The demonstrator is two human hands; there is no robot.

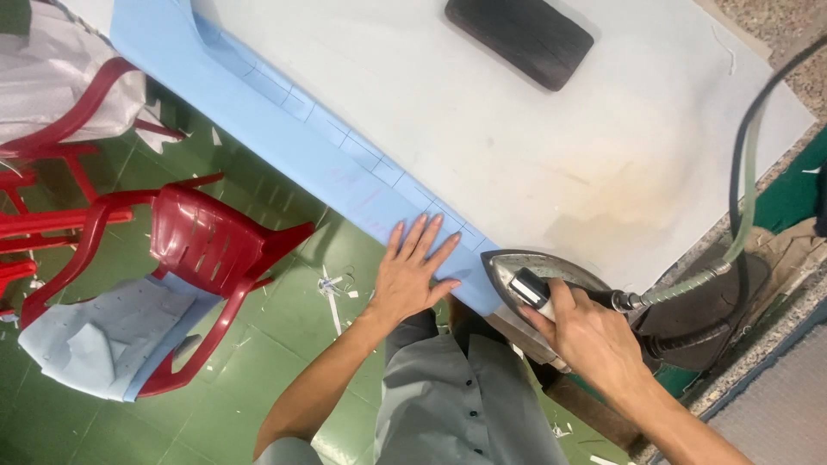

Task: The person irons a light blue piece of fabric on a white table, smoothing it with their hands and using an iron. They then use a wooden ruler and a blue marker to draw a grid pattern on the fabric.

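- The worktop [534,138], covered in pale grey-white padding, is seen running diagonally, with its near edge draped by a long strip of light blue fabric [284,129].
- Most of the padded surface beyond the blue strip is left open; a dark rectangular block [519,39] is set well apart near the far edge, and a brownish scorch stain [603,207] is seen near the iron.
- The light blue fabric is marked with thin dark ruled lines and faint purple pen strokes; it is laid flat along the edge, from the upper left corner down to the iron.
- The left hand [412,275] is laid flat on the blue fabric, palm down, its fingers [418,237] spread open and gripping nothing.
- The iron [538,280], with a silver metal body, is rested on the near end of the blue strip, just beside the left hand.
- The right hand [590,336] is closed around the iron's handle, with the fingers wrapped over it.
- A dark cable and a greenish hose [741,224] are led from the iron's rear towards the upper right.
- Beside the worktop, red plastic chairs [207,250] are stood on the green tiled floor [284,379]; blue fabric pieces [112,344] are piled on the nearest seat, and white scraps are scattered on the tiles.
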